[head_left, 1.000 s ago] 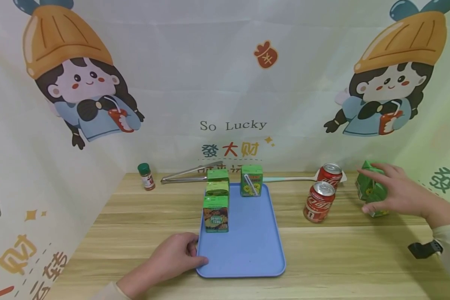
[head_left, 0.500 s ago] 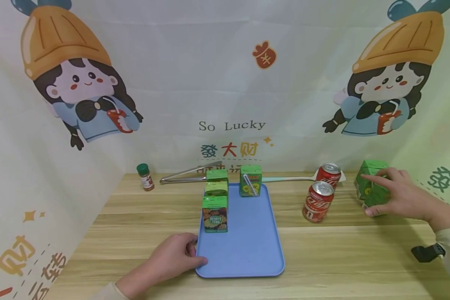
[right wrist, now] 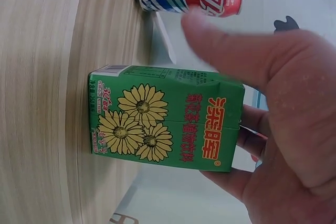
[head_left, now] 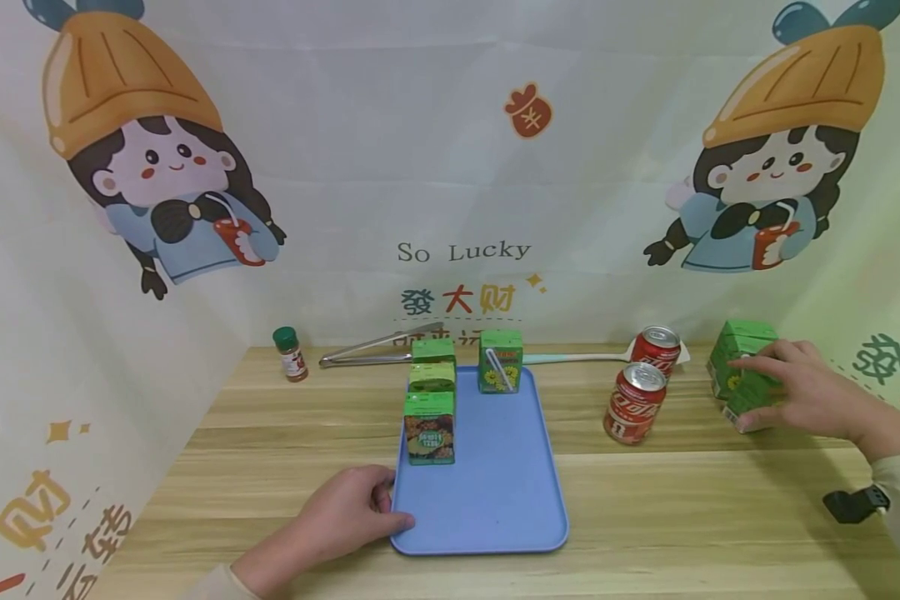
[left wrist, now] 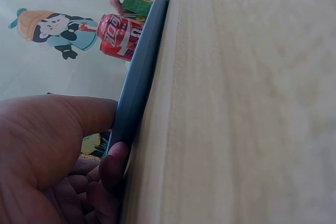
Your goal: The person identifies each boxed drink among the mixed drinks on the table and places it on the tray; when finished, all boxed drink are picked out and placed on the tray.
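Note:
My left hand (head_left: pixel 352 504) pinches the near left edge of a blue tray (head_left: pixel 495 500), thumb on the rim and fingers under it, as the left wrist view shows. At the far right, my right hand (head_left: pixel 817 396) is around a green drink carton (right wrist: pixel 152 119) with yellow flowers printed on it. In the right wrist view the fingers lie behind that carton, while the thumb stands out past its side, off the front face. Another green carton (head_left: pixel 742 337) stands right behind it. Three cartons line the tray's left side, the nearest one (head_left: pixel 430 429) brown-fronted.
A flower-printed carton (head_left: pixel 491 379) stands at the tray's back right. Two red cola cans, one in front (head_left: pixel 636 408) and one behind (head_left: pixel 657 350), stand left of my right hand. Farther back lie metal tongs (head_left: pixel 360 361) and a white-and-teal spatula (head_left: pixel 570 359); a green-capped bottle (head_left: pixel 292 358) stands left.
My right hand has shifted slightly right and its index finger has come lower, leaving more of the two right-hand cartons showing. The left hand and the tray have kept their places.

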A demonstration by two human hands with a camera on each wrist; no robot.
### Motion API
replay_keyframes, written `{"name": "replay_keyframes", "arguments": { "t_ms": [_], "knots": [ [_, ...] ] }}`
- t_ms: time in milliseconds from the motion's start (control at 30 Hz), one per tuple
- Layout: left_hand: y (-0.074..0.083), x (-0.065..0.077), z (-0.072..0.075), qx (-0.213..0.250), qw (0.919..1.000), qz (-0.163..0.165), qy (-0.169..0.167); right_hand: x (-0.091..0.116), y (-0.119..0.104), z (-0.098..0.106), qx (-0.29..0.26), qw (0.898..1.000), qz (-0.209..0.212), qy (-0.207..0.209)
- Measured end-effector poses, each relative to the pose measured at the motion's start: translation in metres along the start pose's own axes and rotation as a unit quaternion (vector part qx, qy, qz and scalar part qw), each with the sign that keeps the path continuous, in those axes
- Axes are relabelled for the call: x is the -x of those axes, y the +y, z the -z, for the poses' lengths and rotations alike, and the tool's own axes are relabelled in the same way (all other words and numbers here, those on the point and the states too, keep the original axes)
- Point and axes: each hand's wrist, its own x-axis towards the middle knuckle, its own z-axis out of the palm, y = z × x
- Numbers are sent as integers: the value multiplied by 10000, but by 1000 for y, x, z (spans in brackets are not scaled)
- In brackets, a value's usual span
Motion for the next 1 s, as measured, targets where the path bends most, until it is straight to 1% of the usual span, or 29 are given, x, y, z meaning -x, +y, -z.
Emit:
{"name": "replay_keyframes", "arguments": {
  "t_ms": [133,533,900,1000],
  "knots": [
    [0,0,0,-12,10000,-6,14,-1,3,-2,42,9999,144,69],
    [0,-1,1,-68,10000,-29,15,-2,5,1,119,9997,212,-13],
    [0,0,0,-70,10000,-29,16,-3,7,1,-166,9996,92,-216],
    [-1,0,0,-91,9999,-40,28,-3,7,1,-202,9993,-88,-317]
  ]
}}
